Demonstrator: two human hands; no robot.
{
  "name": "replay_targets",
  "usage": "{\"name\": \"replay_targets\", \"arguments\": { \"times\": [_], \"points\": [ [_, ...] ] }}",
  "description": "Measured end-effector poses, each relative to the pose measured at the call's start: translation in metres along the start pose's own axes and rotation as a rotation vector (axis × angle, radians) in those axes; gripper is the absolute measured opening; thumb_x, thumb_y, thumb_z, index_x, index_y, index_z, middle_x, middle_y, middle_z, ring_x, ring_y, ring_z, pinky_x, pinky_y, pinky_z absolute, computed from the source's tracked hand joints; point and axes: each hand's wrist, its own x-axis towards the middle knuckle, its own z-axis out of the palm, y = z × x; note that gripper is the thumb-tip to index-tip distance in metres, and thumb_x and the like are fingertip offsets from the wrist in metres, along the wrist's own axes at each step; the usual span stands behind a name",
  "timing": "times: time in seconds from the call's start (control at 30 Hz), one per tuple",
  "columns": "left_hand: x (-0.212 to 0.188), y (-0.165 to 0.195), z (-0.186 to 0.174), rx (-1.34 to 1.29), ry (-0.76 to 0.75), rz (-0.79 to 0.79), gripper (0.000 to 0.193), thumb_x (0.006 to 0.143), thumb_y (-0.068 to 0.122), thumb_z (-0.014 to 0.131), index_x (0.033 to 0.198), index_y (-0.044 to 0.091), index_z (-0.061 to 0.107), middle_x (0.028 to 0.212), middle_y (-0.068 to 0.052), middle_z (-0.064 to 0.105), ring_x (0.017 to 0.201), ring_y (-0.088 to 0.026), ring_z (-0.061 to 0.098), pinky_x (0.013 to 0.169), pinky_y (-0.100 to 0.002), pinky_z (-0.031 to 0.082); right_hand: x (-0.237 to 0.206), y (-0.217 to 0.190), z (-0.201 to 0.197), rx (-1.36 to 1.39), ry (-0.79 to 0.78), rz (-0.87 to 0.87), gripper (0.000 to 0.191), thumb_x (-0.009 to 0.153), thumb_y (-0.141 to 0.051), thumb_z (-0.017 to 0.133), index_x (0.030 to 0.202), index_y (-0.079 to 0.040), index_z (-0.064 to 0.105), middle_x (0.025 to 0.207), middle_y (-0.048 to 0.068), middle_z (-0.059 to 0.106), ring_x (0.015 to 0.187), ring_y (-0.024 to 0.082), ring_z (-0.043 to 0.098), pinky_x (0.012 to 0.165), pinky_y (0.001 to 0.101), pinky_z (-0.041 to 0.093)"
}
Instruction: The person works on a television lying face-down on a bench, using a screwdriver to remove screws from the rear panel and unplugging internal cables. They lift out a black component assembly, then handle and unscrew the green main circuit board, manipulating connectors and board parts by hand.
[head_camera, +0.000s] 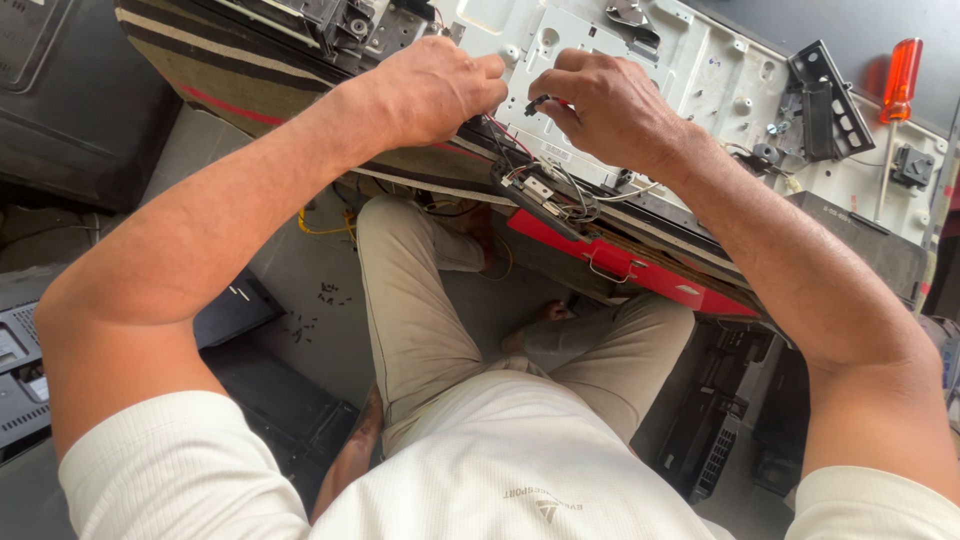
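My left hand (430, 90) is closed in a fist at the near edge of a white metal chassis panel (700, 70), pinching thin wires that run down from it. Just to its right, my right hand (610, 105) grips a small black connector (537, 102) between thumb and fingers. Below both hands a bundle of red, black and white wires (545, 190) with a white plug hangs over the panel's edge. The panel lies on a striped cloth (230, 80) over a table.
A screwdriver with an orange handle (902, 78) lies on the panel at the far right, beside black brackets (825, 100). A red strip (620, 262) runs under the panel's edge. Black electronic casings stand on the floor at left (60, 100) and lower right (715, 440). Small screws (310, 310) are scattered on the floor.
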Motion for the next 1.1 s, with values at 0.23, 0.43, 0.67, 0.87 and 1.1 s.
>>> {"name": "replay_targets", "arguments": {
  "times": [0.23, 0.43, 0.67, 0.87, 1.1],
  "points": [
    [-0.008, -0.005, 0.006, -0.26, 0.072, 0.002, 0.026, 0.082, -0.001, 0.069, 0.105, 0.007, 0.061, 0.111, -0.012, 0.062, 0.094, -0.035, 0.069, 0.078, -0.047, 0.054, -0.005, 0.0, -0.001, 0.056, 0.02, 0.031, 0.013, 0.1, -0.01, 0.072, 0.112, -0.009, 0.074, 0.092, 0.01, 0.071, 0.086, 0.032, 0.069, 0.072, 0.0468, 0.054],
    [-0.01, -0.004, 0.01, -0.446, 0.015, -0.086, 0.015, 0.092, 0.004, 0.065, 0.105, 0.009, 0.06, 0.113, -0.012, 0.059, 0.1, -0.037, 0.065, 0.086, -0.049, 0.05, 0.009, -0.009, 0.008, 0.111, 0.001, -0.007, 0.013, 0.099, -0.007, 0.072, 0.112, -0.007, 0.074, 0.094, 0.01, 0.07, 0.079, 0.029, 0.069, 0.068, 0.0437, 0.056],
    [-0.017, -0.003, 0.016, -0.435, 0.041, -0.065, 0.007, 0.099, 0.011, 0.064, 0.106, 0.013, 0.062, 0.111, -0.007, 0.058, 0.112, -0.029, 0.058, 0.097, -0.047, 0.041, 0.019, -0.023, 0.005, 0.014, -0.026, -0.144, 0.013, 0.094, -0.005, 0.073, 0.107, -0.006, 0.075, 0.09, 0.008, 0.064, 0.085, 0.029, 0.068, 0.07, 0.0435, 0.056],
    [-0.02, -0.004, 0.017, -0.418, 0.042, -0.083, 0.007, 0.099, 0.014, 0.065, 0.105, 0.016, 0.063, 0.109, -0.004, 0.058, 0.112, -0.025, 0.058, 0.099, -0.046, 0.039, 0.031, -0.03, 0.002, -0.134, -0.155, -0.191, 0.02, 0.084, 0.001, 0.071, 0.104, -0.005, 0.072, 0.094, 0.007, 0.065, 0.091, 0.028, 0.069, 0.074, 0.0413, 0.058],
    [-0.022, -0.004, 0.019, -0.418, 0.073, -0.086, 0.007, 0.096, 0.016, 0.07, 0.103, 0.016, 0.068, 0.109, -0.005, 0.059, 0.112, -0.025, 0.058, 0.099, -0.047, 0.04, 0.032, -0.025, 0.004, 0.034, -0.118, -0.205, 0.016, 0.091, -0.002, 0.072, 0.106, -0.004, 0.074, 0.094, 0.009, 0.067, 0.085, 0.032, 0.069, 0.075, 0.044, 0.057]
  ]
}}
